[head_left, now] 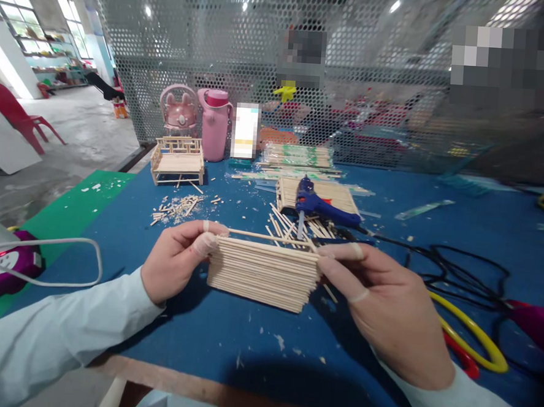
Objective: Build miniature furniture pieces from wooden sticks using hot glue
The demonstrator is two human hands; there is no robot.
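The blue worktop (189, 346) fills most of my view, with bare room kept in the lower middle, I judge, so the hands can move freely. The right hand (385, 309) pinches the stick panel (263, 273) at its upper right corner; the left hand (176, 256) pinches its upper left corner. I read this two-ended hold at centre frame as keeping the panel level and its rows aligned. Beyond it, a slatted piece (341, 195) carries the blue glue gun (327, 209), probably parked there for easy reach. A miniature bench (177, 164) stands upper left, well apart from the handling. Loose sticks (280, 225) lie just behind the panel, seemingly for quick picking. One single stick (270, 237) runs along the panel's top edge between both hands; I cannot tell whether it touches. Tiny offcuts (179, 209) sit heaped left of centre, presumably out of the way.
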